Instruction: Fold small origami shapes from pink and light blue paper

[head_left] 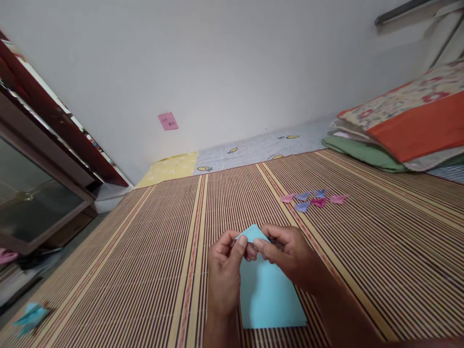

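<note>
Both hands meet over the striped mat, holding a small folded piece of light blue paper [254, 233] whose pointed tip faces away from me. My left hand [228, 256] pinches its left side, with the thumb on top. On the right side, my right hand [286, 246] grips it between thumb and fingers. Below the hands lies a larger flat blue paper sheet [270, 297], its upper part hidden by them. Several small folded paper pieces [318, 202] in pink, blue and magenta sit on the mat to the upper right.
A striped bamboo mat [163, 246] spans the surface. Crumpled blue paper [32, 316] lies at the lower left. Folded bedding [409, 125] is stacked at the right. A pink note [168, 121] is on the wall, and a framed glass panel [32, 193] stands at the left.
</note>
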Demonstrator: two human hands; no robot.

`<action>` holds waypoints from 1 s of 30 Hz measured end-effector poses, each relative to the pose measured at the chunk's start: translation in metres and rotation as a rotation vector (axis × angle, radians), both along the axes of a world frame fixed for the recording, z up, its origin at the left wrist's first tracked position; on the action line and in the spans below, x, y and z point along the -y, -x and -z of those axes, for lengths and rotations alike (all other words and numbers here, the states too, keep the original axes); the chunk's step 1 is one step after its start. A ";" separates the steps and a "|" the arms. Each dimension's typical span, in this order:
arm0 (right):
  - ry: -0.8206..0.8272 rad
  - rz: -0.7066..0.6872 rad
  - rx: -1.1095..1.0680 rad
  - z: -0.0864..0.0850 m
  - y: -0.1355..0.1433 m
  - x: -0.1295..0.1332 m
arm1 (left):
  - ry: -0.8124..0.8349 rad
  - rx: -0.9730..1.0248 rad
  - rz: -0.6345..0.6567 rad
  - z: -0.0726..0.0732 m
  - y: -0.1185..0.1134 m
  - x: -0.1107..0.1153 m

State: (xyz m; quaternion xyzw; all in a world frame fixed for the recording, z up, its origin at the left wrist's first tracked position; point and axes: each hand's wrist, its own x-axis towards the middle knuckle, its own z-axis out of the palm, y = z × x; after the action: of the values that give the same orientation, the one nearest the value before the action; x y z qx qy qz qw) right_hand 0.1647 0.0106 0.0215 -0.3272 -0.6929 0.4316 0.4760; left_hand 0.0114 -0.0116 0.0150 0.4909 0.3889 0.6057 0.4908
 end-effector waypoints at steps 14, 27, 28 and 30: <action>0.045 0.042 0.023 0.005 -0.007 -0.004 | -0.026 0.017 -0.018 0.003 0.006 -0.002; 0.095 0.028 0.004 0.005 -0.006 -0.002 | 0.036 0.093 -0.112 0.005 0.005 -0.006; 0.098 0.035 0.009 0.005 -0.006 -0.002 | 0.035 0.094 -0.117 0.005 0.005 -0.006; 0.093 0.038 0.018 0.005 -0.006 -0.002 | 0.019 0.089 -0.119 0.006 0.005 -0.006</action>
State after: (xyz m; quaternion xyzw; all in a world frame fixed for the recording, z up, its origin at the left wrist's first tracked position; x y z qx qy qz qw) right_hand 0.1708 0.0124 0.0165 -0.3660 -0.6700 0.4513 0.4621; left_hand 0.0065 -0.0060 0.0094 0.4348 0.4009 0.6514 0.4753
